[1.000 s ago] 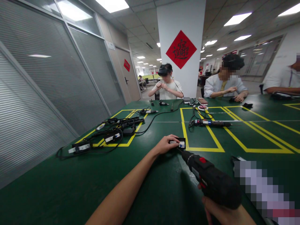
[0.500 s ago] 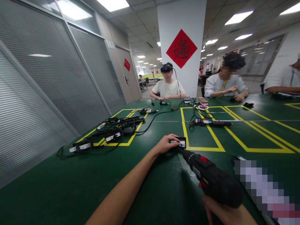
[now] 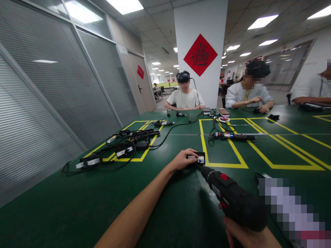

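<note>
My left hand (image 3: 184, 158) is closed on a small black-and-white boxy part (image 3: 201, 159) with a blue spot, holding it on the green table. In my right hand (image 3: 239, 230) is a black cordless drill (image 3: 232, 196) with red accents, my fingers wrapped round its handle. The drill points up and left, and its thin bit reaches the near side of the part. Whether the tip touches it, I cannot tell.
Black adapters and cables (image 3: 134, 139) lie tangled at the left. Beyond the part lies a pen-like electric tool (image 3: 235, 136) with a cord. A blurred-out flat object (image 3: 287, 206) is at the right. Yellow tape (image 3: 227, 165) marks the table (image 3: 165, 193). Several people sit across it.
The rear of the drill has shifted very slightly left and down. My left hand and the part stay in place.
</note>
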Demonstrator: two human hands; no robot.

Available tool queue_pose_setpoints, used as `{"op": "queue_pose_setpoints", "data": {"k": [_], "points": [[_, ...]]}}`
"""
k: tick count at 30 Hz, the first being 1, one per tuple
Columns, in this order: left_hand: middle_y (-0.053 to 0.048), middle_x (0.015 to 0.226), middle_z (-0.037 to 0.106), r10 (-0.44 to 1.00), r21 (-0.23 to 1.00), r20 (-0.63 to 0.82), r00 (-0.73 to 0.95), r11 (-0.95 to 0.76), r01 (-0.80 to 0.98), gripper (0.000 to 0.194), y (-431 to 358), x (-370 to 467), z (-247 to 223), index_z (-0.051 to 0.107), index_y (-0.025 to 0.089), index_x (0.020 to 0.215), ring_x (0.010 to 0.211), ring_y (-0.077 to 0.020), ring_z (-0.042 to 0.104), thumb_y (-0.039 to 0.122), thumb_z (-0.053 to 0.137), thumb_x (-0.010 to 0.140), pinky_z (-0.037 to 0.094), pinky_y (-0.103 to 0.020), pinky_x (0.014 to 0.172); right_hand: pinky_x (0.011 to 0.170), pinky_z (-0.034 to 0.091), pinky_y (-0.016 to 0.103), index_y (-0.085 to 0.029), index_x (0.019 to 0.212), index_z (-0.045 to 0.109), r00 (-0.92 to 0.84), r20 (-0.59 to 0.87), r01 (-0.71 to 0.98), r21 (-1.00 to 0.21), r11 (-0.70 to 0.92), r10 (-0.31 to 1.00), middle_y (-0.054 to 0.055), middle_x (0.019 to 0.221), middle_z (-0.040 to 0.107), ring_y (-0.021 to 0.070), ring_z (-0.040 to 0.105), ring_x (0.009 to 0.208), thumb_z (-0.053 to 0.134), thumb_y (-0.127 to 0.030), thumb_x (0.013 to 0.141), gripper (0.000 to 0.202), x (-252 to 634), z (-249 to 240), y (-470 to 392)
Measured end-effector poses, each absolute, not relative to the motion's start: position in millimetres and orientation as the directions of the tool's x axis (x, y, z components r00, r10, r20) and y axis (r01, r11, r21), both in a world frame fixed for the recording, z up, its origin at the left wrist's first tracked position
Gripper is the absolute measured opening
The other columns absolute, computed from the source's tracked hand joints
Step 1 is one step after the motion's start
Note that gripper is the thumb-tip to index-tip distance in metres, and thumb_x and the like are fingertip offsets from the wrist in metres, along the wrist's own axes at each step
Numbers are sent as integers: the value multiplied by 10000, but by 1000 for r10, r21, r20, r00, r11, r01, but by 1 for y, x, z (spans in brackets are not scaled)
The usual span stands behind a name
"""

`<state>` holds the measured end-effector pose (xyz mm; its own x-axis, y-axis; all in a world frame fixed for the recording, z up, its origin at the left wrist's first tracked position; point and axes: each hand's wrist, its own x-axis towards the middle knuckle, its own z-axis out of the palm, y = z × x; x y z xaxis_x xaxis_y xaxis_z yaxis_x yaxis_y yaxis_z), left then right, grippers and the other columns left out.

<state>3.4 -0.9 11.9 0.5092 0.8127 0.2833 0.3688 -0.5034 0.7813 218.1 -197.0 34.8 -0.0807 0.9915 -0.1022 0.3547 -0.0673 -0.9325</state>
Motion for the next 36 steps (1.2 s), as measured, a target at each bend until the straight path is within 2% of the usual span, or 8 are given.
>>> {"op": "queue_pose_setpoints", "data": {"k": [3, 8, 15, 22, 26, 32, 34, 36], "points": [[-77, 1125, 546, 824, 783, 271, 498, -489, 384, 209, -2, 4, 13, 664, 181, 918, 1036, -191, 509, 260, 585, 742, 366, -312, 917, 360, 500, 232, -252, 1003, 614, -96, -149, 371, -923, -104, 984, -59, 356, 596, 187, 629, 362, 480, -153, 698, 348, 218, 37, -196], [-74, 1118, 550, 826, 784, 271, 494, -487, 385, 211, -2, 5, 14, 666, 181, 915, 1028, -193, 513, 267, 586, 740, 366, -315, 915, 347, 469, 233, -240, 679, 621, -112, -248, 396, -899, -185, 962, -43, 350, 569, 181, 612, 361, 518, -235, 694, 104, 218, 43, -192], [-73, 1121, 549, 823, 784, 277, 496, -493, 379, 215, -2, 5, 13, 664, 186, 920, 1040, -190, 504, 283, 580, 748, 364, -310, 915, 364, 435, 247, -184, 966, 587, -98, -296, 294, -921, -257, 950, -50, 344, 563, 191, 596, 362, 569, -252, 646, 328, 215, 44, -194], [-75, 1116, 548, 816, 784, 285, 503, -500, 367, 215, 1, 5, 10, 667, 178, 913, 1019, -183, 514, 283, 582, 745, 362, -304, 916, 327, 425, 254, -233, 923, 625, -120, -221, 259, -948, -185, 968, -52, 342, 541, 187, 568, 321, 512, -216, 673, 274, 215, 38, -193], [-76, 1118, 548, 812, 780, 283, 510, -505, 370, 217, 0, 5, 12, 666, 177, 919, 1021, -184, 512, 276, 578, 747, 364, -302, 915, 324, 440, 247, -222, 923, 602, -99, -270, 255, -937, -238, 958, -63, 343, 529, 171, 564, 314, 490, -219, 692, 257, 214, 47, -195], [-73, 1115, 550, 809, 773, 271, 522, -506, 383, 214, 0, 5, 13, 666, 184, 928, 1020, -187, 510, 257, 575, 749, 371, -307, 911, 327, 466, 263, -221, 604, 586, -122, -330, 257, -921, -292, 936, -39, 342, 537, 173, 571, 318, 572, -261, 640, 56, 215, 62, -197], [-71, 1113, 552, 811, 772, 267, 521, -503, 387, 214, 0, 4, 13, 666, 188, 930, 1017, -188, 510, 257, 571, 752, 370, -312, 911, 337, 477, 266, -220, 661, 596, -118, -330, 248, -923, -294, 937, -40, 352, 551, 178, 585, 329, 573, -252, 640, 45, 215, 65, -197], [-72, 1112, 553, 812, 772, 265, 521, -502, 391, 216, 0, 4, 13, 666, 189, 932, 1019, -190, 509, 258, 570, 752, 368, -316, 915, 352, 496, 277, -219, 854, 605, -116, -323, 235, -928, -290, 939, -48, 367, 566, 189, 600, 347, 574, -234, 639, 219, 215, 67, -197]]}}
